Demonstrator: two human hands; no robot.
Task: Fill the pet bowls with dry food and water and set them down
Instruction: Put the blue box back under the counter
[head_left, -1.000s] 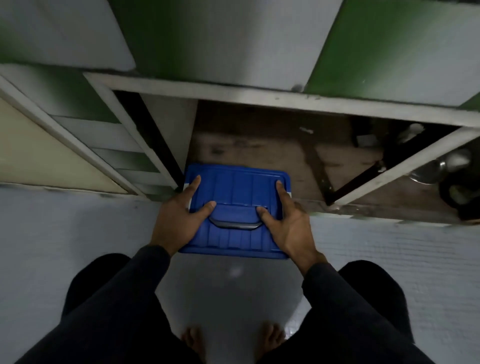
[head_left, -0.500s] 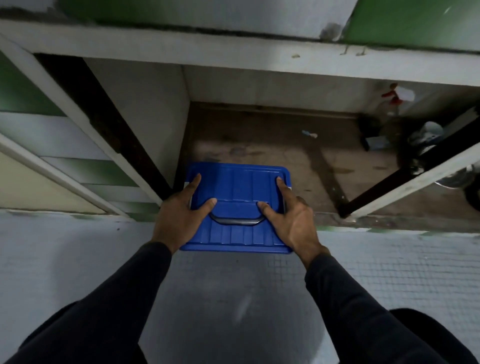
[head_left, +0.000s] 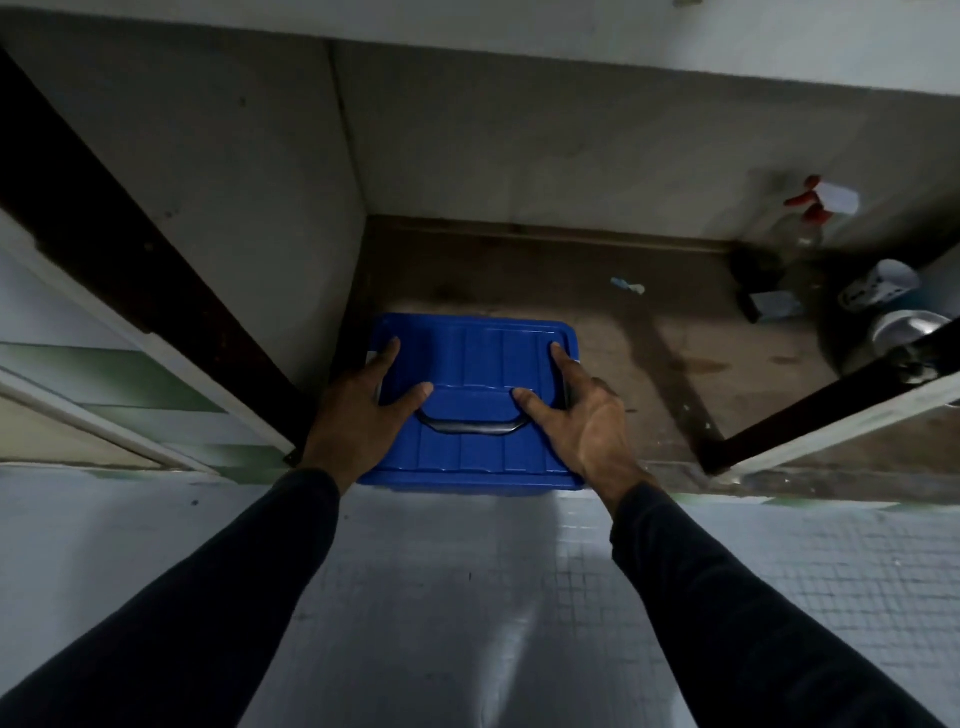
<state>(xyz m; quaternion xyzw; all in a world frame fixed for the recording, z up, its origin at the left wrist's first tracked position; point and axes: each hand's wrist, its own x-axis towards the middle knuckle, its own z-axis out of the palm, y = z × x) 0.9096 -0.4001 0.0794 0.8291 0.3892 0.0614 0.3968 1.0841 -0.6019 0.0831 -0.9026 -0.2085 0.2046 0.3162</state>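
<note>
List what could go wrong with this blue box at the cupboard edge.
1. The blue box juts over the cupboard's front lip, so it may tip toward the tiled floor if let go.
2. The left hand and right hand grip its sides with thumbs on the lid, not the handle; the lid could pop loose and the box could drop.
3. The open cupboard door stands close to the left forearm and could get bumped.

No readable text anywhere, blue bin lid (head_left: 478, 364) showing no label or brand, spray bottle (head_left: 810, 213) label blurring to white, white container (head_left: 878, 286) bearing dark marks too small to read
</note>
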